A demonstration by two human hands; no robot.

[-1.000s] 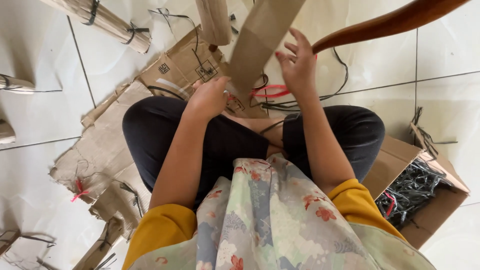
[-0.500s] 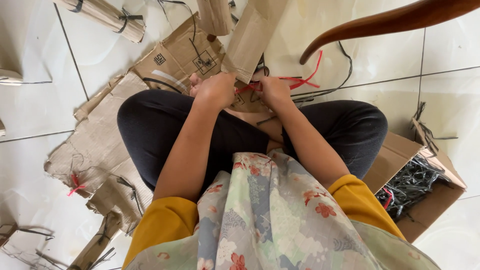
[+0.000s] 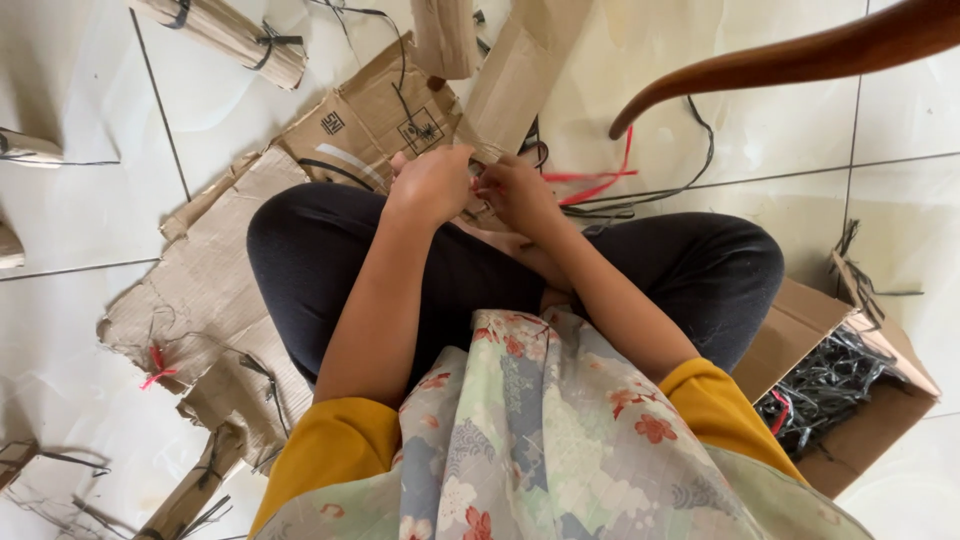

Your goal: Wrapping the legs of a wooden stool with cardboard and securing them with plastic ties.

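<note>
I sit cross-legged on a tiled floor. My left hand and my right hand are close together in front of my knees, both at the lower end of a long folded cardboard strip that leans away from me. A red plastic tie runs out to the right from between my hands, over black ties on the floor. The fingers of both hands are curled; what exactly each pinches is hidden behind the hands.
Flattened cardboard sheets lie at my left. Rolled cardboard bundles tied with black ties lie at the far left. A cardboard box of black ties stands at my right. A curved wooden chair part crosses the upper right.
My right hand has come down from the upper cardboard strip to join my left hand at its lower end. The red tie now stretches out to the right.
</note>
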